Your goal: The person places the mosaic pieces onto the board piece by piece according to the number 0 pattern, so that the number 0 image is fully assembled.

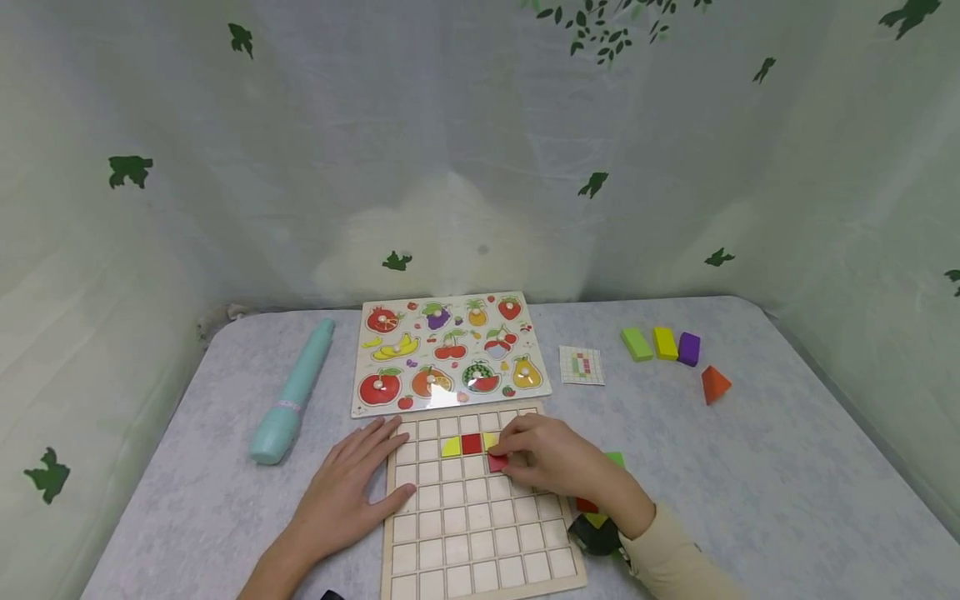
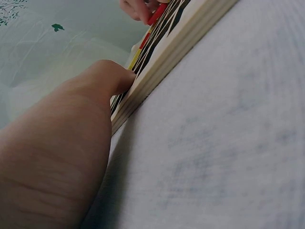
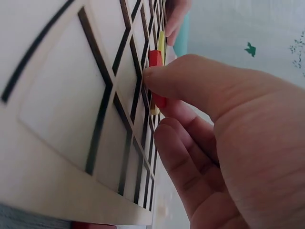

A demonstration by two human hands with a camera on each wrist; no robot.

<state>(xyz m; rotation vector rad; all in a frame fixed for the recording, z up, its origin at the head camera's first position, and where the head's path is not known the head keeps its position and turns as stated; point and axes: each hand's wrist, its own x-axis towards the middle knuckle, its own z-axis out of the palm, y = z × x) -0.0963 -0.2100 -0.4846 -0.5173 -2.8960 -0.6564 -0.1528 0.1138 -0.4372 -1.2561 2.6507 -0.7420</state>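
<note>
A wooden grid board (image 1: pixel 442 552) lies on the table in front of me. Near its top sit a yellow quarter-round tile (image 1: pixel 451 447), a red square tile (image 1: pixel 471 443) and another yellow tile (image 1: pixel 490 440), side by side in one row. Just below the last one, my right hand (image 1: pixel 551 458) pinches a red square tile (image 1: pixel 497 463) between thumb and fingers, right at the grid. My left hand (image 1: pixel 347 487) rests with spread fingers on the board's left edge; in the left wrist view its thumb (image 2: pixel 116 78) lies over the wooden rim.
Behind the board lies a fruit puzzle (image 1: pixel 411 400). A small pattern card (image 1: pixel 582 366) is right of it, then green (image 1: pixel 637 344), yellow (image 1: pixel 664 343) and purple (image 1: pixel 689 349) blocks and an orange triangular block (image 1: pixel 715 385). A teal tapered object (image 1: pixel 292 392) lies left. More blocks (image 1: pixel 587 505) lie beneath the right wrist.
</note>
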